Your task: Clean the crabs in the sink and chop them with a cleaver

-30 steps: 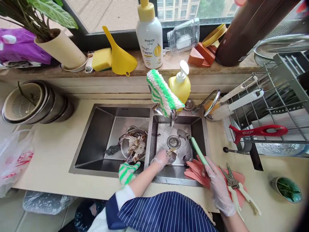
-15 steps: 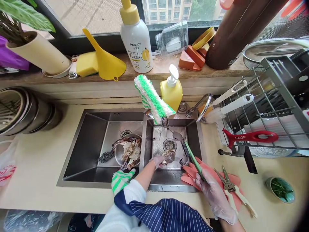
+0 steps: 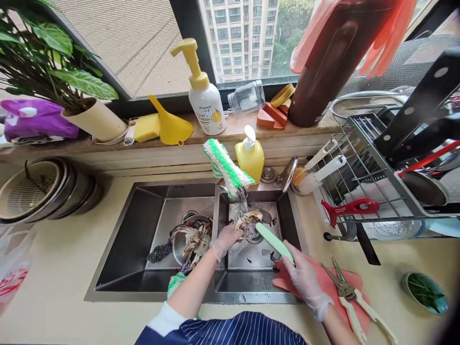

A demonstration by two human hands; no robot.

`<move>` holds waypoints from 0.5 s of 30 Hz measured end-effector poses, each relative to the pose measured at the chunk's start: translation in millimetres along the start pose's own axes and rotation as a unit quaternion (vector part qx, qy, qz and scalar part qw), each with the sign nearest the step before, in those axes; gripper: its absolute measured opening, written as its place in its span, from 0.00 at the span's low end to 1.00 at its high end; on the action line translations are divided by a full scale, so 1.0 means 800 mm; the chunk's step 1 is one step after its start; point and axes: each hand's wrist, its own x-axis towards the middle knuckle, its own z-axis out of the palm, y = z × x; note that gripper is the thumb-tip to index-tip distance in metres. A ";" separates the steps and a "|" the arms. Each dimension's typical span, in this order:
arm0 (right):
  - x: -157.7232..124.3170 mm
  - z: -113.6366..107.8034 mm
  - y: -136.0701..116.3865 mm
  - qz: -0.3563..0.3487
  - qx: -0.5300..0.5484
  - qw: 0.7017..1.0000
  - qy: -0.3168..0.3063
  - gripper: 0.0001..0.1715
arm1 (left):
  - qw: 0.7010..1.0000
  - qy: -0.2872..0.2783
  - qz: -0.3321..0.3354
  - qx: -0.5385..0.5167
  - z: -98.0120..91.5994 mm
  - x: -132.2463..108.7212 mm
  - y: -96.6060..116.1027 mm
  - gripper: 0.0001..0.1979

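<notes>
In the right basin (image 3: 247, 286) of the steel sink, my left hand (image 3: 226, 239), in a clear plastic glove, is closed on a crab (image 3: 249, 223) under the faucet's running water. My right hand (image 3: 302, 273), gloved the same way, grips a brush (image 3: 275, 242) by its pale green handle. The brush's head end is at the crab, with its bristles turned out of sight. Dark scraps lie on the basin floor by the drain. In the left basin (image 3: 125, 239), a metal bowl (image 3: 177, 251) holds more crab pieces (image 3: 196, 243), beside a dark scouring pad (image 3: 159, 253).
A green-and-white striped fuzzy sleeve (image 3: 228, 165) covers the faucet. Pink rubber gloves (image 3: 325, 268) and kitchen shears (image 3: 347, 290) lie on the right counter. Right of the sink stands a dish rack (image 3: 391, 191) with knives. Bottles and a yellow funnel (image 3: 172, 124) line the sill.
My left hand has lifted the crab up and away from me, under the faucet. The brush has swung left to the crab, and its bristles no longer show. The view has tilted upward.
</notes>
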 end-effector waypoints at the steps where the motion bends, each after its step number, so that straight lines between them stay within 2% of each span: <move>1: 0.000 -0.004 0.001 -0.001 0.005 1.000 -0.007 0.27 | 1.000 0.003 0.020 0.025 0.000 -0.001 0.002 0.10; 4: -0.001 -0.022 0.002 0.020 0.026 0.999 -0.007 0.26 | 0.993 0.030 0.079 0.086 -0.003 0.002 0.012 0.12; 8: 0.003 -0.037 -0.016 0.060 0.086 0.992 0.074 0.34 | 0.977 0.053 0.130 0.163 -0.010 0.006 0.028 0.13; 11: 0.010 -0.032 -0.038 0.044 0.140 0.987 0.070 0.33 | 0.938 0.063 0.190 0.282 -0.015 0.006 0.036 0.13; 15: 0.022 -0.022 -0.045 0.085 0.210 0.971 0.076 0.29 | 0.871 0.091 0.269 0.402 -0.025 0.009 0.030 0.16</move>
